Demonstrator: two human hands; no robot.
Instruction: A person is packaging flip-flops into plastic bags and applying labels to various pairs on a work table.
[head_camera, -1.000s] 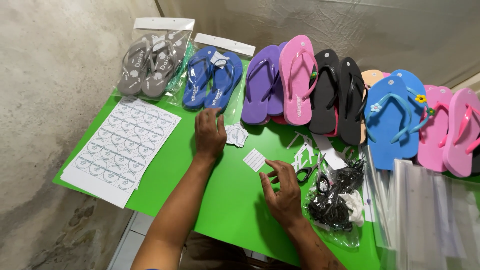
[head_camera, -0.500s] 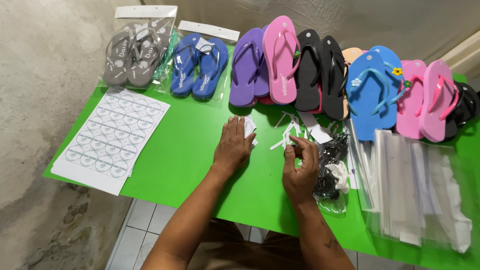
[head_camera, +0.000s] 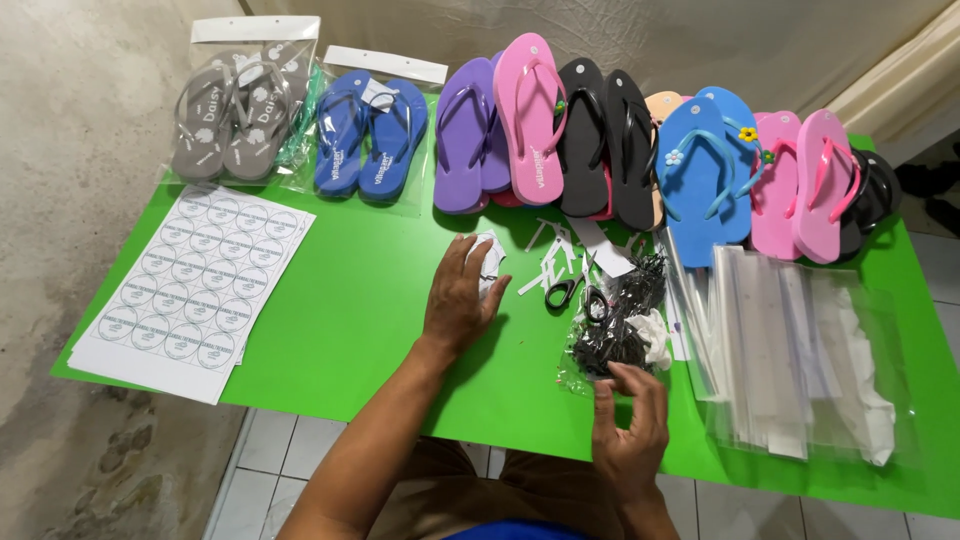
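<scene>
Bag of black fasteners (head_camera: 612, 335) sits on the green table (head_camera: 340, 310) beside the scissors (head_camera: 563, 291), your right hand (head_camera: 630, 430) fingertips touching its near edge, left hand (head_camera: 458, 297) flat, fingers spread over small white tags (head_camera: 487, 262).

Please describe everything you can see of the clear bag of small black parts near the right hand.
The clear plastic bag of small black parts lies flat and crumpled on the green table, right of the black-handled scissors and left of the stacked clear sleeves. White pieces show at its right edge. The right hand touches its near edge with its fingertips.
</scene>
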